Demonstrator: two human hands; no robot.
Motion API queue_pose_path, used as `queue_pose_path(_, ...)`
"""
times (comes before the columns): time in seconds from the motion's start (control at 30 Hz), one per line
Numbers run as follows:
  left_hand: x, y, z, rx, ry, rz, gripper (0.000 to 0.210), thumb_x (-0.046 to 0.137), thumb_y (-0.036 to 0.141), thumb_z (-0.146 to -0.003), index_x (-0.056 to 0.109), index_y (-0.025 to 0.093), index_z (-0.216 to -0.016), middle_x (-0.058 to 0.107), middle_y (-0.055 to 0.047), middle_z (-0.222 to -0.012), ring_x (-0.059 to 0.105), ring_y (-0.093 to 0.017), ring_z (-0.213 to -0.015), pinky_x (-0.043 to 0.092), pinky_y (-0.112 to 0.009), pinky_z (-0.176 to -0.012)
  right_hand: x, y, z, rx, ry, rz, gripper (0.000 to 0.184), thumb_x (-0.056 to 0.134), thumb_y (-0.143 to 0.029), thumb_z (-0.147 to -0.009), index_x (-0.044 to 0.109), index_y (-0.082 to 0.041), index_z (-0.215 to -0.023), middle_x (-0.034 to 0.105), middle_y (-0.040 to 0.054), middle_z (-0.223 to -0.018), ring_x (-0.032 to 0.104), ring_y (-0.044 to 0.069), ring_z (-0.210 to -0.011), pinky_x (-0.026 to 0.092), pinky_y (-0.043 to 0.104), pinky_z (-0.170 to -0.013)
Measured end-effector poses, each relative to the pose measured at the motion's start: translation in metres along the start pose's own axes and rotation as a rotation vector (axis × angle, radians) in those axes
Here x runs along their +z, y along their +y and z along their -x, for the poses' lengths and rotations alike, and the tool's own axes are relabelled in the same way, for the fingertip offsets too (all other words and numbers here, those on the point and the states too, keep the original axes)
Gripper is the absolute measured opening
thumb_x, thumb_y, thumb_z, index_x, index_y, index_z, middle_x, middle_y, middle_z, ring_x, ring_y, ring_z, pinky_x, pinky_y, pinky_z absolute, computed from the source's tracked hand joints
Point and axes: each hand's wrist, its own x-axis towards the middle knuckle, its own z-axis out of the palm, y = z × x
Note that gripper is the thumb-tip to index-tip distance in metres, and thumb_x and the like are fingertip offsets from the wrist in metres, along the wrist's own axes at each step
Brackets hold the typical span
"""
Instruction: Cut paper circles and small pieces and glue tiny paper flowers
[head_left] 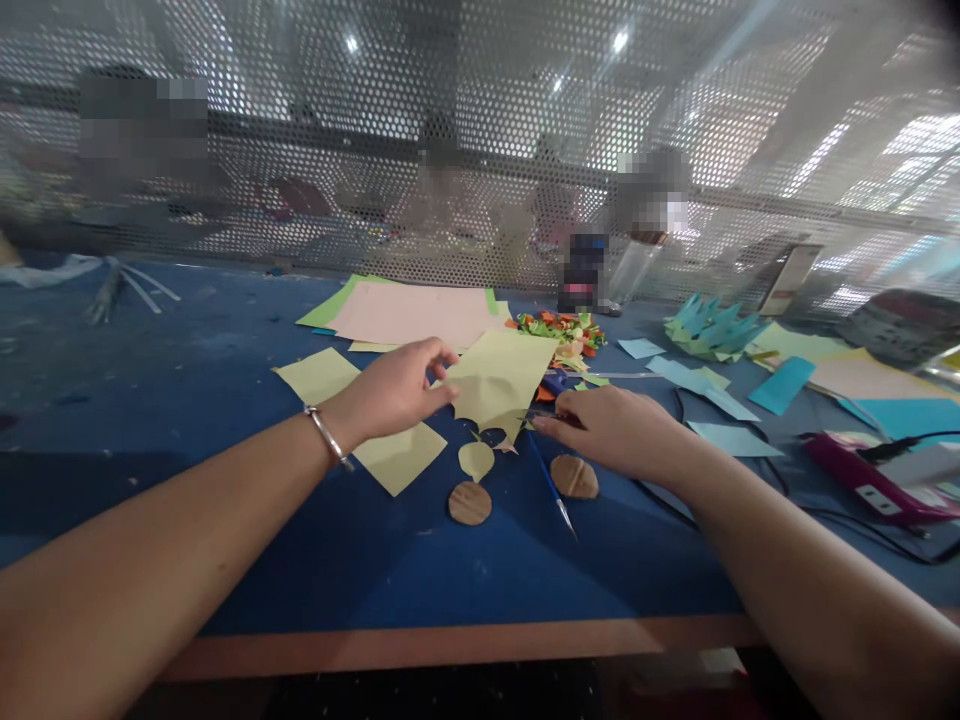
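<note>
My left hand (405,385) is at the left edge of a pale yellow sheet of paper (495,375). Its thumb and fingers are bent, with a gap between them, and the thumb tip meets the paper's edge. The sheet's lower edge has curved cuts. My right hand (607,425) is closed around scissors (534,413), whose dark blades point left at the sheet's lower right corner; the handles are mostly hidden. Just below lie a round yellow paper cutout (476,460), a brown cardboard disc (470,503), a second cardboard disc (574,477) and a blue paintbrush (553,485).
Yellow squares (401,458) lie under my left wrist. Behind are stacked pink sheets (420,312) and colourful paper scraps (562,330). Rightward sit blue paper strips (705,388), a spiky paper piece (712,328) and a purple power strip (862,480) with cables. A perforated metal screen (480,220) borders the back.
</note>
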Motion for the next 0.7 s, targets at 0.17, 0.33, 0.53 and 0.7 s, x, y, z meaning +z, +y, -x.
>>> queue_pose_path(0.17,0.007,-0.025,-0.019,-0.103,0.054,0.175,0.065,0.072,0.042,-0.08,0.055,0.011,-0.135,0.067,-0.018,-0.12,0.064,-0.029,-0.101,0.048,-0.037,-0.081,-0.002,-0.006,0.002,-0.032,-0.052,-0.011,0.049,0.045,-0.06,-0.096,0.062,-0.022,-0.073,0.07,0.0085,-0.079,0.06,0.023,-0.068,0.027,0.031,-0.052)
queue_pose_path(0.33,0.019,-0.024,-0.026,-0.093,0.028,0.353,0.073,0.079,0.028,-0.071,0.054,0.01,-0.137,0.073,-0.013,-0.099,0.07,-0.027,-0.083,0.052,-0.035,-0.07,-0.005,-0.01,0.004,-0.05,-0.083,0.008,0.047,0.043,-0.06,-0.097,0.064,-0.022,-0.078,0.072,0.0075,-0.082,0.062,0.022,-0.071,0.027,0.03,-0.054)
queue_pose_path(0.53,0.004,-0.025,-0.03,-0.074,0.276,0.538,0.043,0.073,0.016,-0.076,0.063,0.015,-0.118,0.07,-0.005,-0.087,0.066,-0.017,-0.074,0.051,-0.029,-0.065,-0.009,-0.011,0.005,-0.043,-0.094,0.059,0.049,0.04,-0.06,-0.097,0.064,-0.021,-0.078,0.072,0.006,-0.083,0.063,0.021,-0.072,0.027,0.028,-0.053)
queue_pose_path(0.7,-0.024,-0.046,-0.037,-0.205,0.705,0.693,0.051,0.068,0.002,-0.068,0.055,0.018,-0.115,0.066,-0.002,-0.082,0.063,-0.014,-0.064,0.048,-0.025,-0.056,-0.008,-0.009,0.005,-0.033,-0.079,0.072,0.047,0.041,-0.059,-0.098,0.064,-0.021,-0.08,0.072,0.0055,-0.083,0.063,0.021,-0.072,0.026,0.028,-0.054)
